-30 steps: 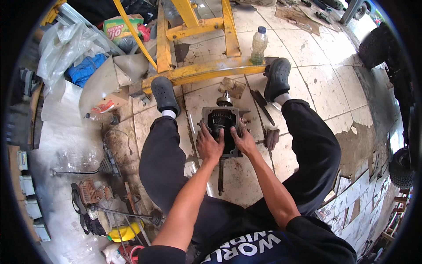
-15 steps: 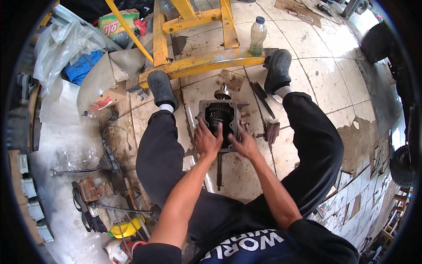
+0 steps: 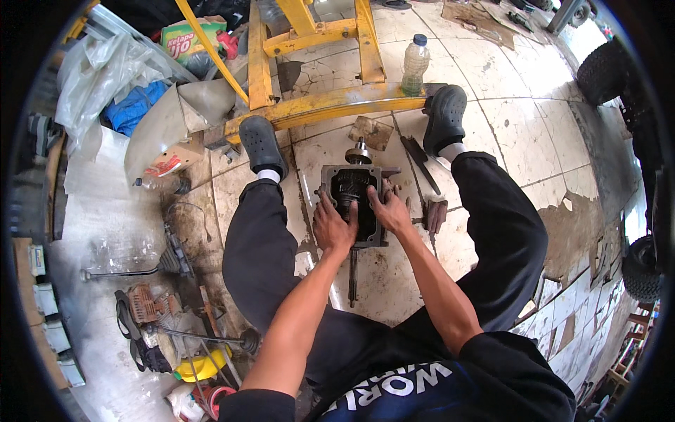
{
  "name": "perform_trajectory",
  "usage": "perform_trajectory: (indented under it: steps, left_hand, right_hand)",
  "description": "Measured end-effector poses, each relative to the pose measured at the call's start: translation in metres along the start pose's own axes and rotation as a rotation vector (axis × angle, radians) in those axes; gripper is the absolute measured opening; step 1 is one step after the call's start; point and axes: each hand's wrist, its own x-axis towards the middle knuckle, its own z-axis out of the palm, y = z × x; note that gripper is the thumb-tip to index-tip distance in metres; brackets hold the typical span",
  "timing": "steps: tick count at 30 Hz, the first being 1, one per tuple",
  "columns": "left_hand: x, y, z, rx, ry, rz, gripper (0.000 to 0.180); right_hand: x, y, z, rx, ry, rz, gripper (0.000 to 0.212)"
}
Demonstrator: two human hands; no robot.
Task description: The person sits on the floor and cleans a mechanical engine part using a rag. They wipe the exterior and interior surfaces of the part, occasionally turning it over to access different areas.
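- Gearbox (image 3: pixel 351 184) on floor (image 3: pixel 383 285) between shoes (image 3: pixel 264 146), presumably for two-handed reach.
- Left hand (image 3: pixel 334 226): at left side, thumb spread from fingers, likely steadying.
- Right hand (image 3: pixel 392 214): at right side, likewise spread.

We held both bare forearms (image 3: pixel 299 309) angled inward between our spread legs (image 3: pixel 496 228), left hand (image 3: pixel 334 228) and right hand (image 3: pixel 393 211) close but apart, backs upward, thumbs (image 3: pixel 354 212) extended

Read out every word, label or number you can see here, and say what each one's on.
I won't copy wording, but print shows here:
Black shirt: big white capitals, partly folded.
Green-and-yellow pack: large lettering.
Cardboard box: red print, too small to read.
Open metal housing: no readable marking.
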Motion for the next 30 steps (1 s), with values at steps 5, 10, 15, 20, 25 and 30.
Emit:
perform_trajectory:
  steps: [5, 10, 15, 20, 25, 30]
  left_hand:
    - [0.002, 0.007, -0.003, -0.054, -0.056, -0.032, 0.088]
    - [-0.002, -0.005, 0.007, 0.001, 0.058, -0.019, 0.089]
    - [0.003, 0.011, -0.002, -0.067, -0.028, -0.021, 0.087]
    - [0.005, 0.003, -0.004, -0.036, -0.022, -0.056, 0.086]
    - [0.001, 0.003, 0.001, -0.038, -0.012, -0.065, 0.085]
    - [-0.001, 0.003, 0.001, -0.064, 0.037, -0.077, 0.083]
  right_hand:
    - [0.015, 0.006, 0.002, 0.081, 0.017, 0.095, 0.100]
    - [0.012, -0.033, -0.003, 0.078, 0.033, 0.206, 0.113]
    - [0.073, 0.003, 0.010, -0.026, 0.072, 0.249, 0.112]
    - [0.010, -0.028, -0.004, 0.034, -0.004, 0.205, 0.109]
    - [-0.030, -0.018, 0.013, 0.060, 0.177, 0.083, 0.106]
    - [-0.064, -0.004, 0.026, -0.066, 0.137, 0.145, 0.090]
